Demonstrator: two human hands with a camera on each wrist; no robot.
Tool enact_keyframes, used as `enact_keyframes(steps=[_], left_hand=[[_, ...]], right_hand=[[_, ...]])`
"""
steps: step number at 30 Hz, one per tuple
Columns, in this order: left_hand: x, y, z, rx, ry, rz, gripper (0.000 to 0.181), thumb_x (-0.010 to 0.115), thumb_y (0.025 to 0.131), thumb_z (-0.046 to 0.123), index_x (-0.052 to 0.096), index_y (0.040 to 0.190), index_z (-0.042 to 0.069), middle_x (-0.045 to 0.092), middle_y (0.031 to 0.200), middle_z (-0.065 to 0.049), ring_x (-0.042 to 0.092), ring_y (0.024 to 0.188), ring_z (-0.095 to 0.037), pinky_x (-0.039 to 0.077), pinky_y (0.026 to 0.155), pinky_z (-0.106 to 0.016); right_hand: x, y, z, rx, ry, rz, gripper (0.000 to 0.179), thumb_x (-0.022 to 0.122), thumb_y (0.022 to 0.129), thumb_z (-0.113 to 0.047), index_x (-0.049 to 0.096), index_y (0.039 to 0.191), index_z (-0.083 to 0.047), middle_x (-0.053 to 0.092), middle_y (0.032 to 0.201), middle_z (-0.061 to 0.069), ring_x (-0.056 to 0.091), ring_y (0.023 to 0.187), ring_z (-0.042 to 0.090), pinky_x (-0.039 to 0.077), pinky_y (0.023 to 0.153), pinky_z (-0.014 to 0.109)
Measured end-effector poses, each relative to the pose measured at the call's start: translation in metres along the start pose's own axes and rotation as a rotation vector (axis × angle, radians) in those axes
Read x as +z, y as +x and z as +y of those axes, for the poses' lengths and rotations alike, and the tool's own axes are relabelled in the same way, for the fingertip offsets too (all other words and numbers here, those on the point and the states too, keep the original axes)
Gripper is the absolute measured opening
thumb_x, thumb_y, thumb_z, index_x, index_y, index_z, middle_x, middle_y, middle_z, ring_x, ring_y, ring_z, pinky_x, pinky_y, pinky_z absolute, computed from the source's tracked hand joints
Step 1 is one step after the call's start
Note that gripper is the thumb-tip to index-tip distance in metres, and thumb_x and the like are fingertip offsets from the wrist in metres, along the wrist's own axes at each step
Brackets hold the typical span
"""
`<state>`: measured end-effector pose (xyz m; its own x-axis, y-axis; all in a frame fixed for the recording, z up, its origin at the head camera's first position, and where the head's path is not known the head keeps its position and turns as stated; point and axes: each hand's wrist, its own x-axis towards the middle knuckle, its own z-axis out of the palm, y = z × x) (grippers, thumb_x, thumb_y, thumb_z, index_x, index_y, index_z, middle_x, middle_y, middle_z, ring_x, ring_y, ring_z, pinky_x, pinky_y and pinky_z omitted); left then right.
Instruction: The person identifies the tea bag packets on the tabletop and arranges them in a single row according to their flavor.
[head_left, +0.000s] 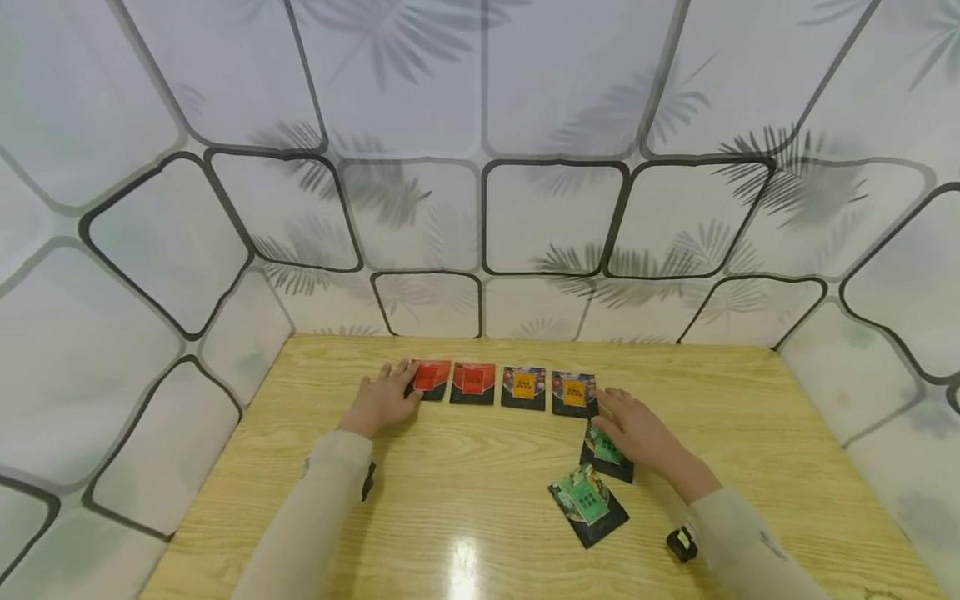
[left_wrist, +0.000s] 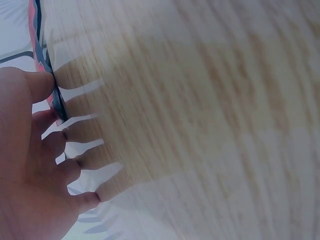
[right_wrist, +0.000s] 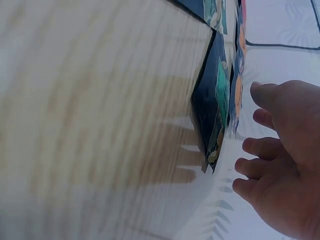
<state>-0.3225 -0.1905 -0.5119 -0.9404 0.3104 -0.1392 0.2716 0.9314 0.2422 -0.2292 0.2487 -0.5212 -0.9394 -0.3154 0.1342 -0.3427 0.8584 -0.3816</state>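
Note:
Fingers of my left hand (head_left: 384, 402) are spread at the left edge of a flat black packet with a red label (head_left: 431, 379). In the left wrist view, the thumb and index fingertip of the left hand (left_wrist: 42, 155) are right at that packet's edge. A second red-labelled packet (head_left: 472, 383) and two orange-labelled packets (head_left: 523, 387) continue the row. My right hand (head_left: 637, 429) has its fingertips at the right edge of the last orange-labelled packet (head_left: 575, 393). Its thumb overlaps a green-labelled packet (head_left: 606, 452), set at an angle. Another green-labelled packet (head_left: 588, 504) lies nearer me, tilted.
The packets lie on a light wooden table (head_left: 450, 467). Behind it and on both sides stand white walls (head_left: 555, 218) with a dark grid and leaf print. A black wrist device (head_left: 682, 544) is at the right sleeve, and another dark strap (head_left: 368, 481) at the left.

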Motion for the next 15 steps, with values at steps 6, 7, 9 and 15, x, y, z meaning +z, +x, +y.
enact_keyframes(steps=[6, 7, 9, 15], left_hand=[[-0.001, 0.0, -0.001, 0.004, -0.002, 0.003, 0.065, 0.041, 0.112, 0.039, 0.026, 0.169, 0.013, 0.024, 0.175, -0.017, 0.019, 0.16, -0.049, 0.018, 0.122, -0.079], [-0.002, 0.0, -0.001, 0.003, -0.002, 0.001, 0.065, 0.041, 0.112, 0.04, 0.025, 0.169, 0.013, 0.023, 0.175, -0.017, 0.019, 0.16, -0.049, 0.018, 0.123, -0.078], [-0.002, -0.001, -0.001, 0.002, -0.005, 0.0, 0.065, 0.041, 0.112, 0.039, 0.025, 0.169, 0.013, 0.023, 0.175, -0.017, 0.019, 0.16, -0.049, 0.018, 0.123, -0.078], [-0.002, -0.001, 0.0, -0.004, -0.012, -0.007, 0.065, 0.041, 0.112, 0.039, 0.025, 0.17, 0.014, 0.022, 0.175, -0.017, 0.018, 0.161, -0.049, 0.016, 0.123, -0.078]], right_hand=[[0.0, -0.014, -0.007, 0.002, 0.004, -0.004, 0.057, 0.061, 0.108, -0.025, 0.047, 0.157, 0.001, 0.045, 0.154, 0.039, 0.043, 0.142, 0.062, 0.039, 0.111, 0.076], [0.0, -0.016, -0.009, 0.004, 0.004, -0.005, 0.056, 0.061, 0.108, -0.024, 0.048, 0.156, 0.001, 0.046, 0.154, 0.039, 0.044, 0.141, 0.062, 0.04, 0.11, 0.076], [0.0, -0.02, -0.01, 0.014, 0.004, -0.009, 0.055, 0.062, 0.107, -0.025, 0.05, 0.154, 0.002, 0.047, 0.154, 0.038, 0.044, 0.141, 0.062, 0.041, 0.11, 0.076], [0.006, -0.031, -0.01, 0.021, -0.011, -0.02, 0.055, 0.063, 0.107, -0.03, 0.054, 0.152, -0.001, 0.049, 0.154, 0.035, 0.041, 0.145, 0.06, 0.039, 0.112, 0.076]])
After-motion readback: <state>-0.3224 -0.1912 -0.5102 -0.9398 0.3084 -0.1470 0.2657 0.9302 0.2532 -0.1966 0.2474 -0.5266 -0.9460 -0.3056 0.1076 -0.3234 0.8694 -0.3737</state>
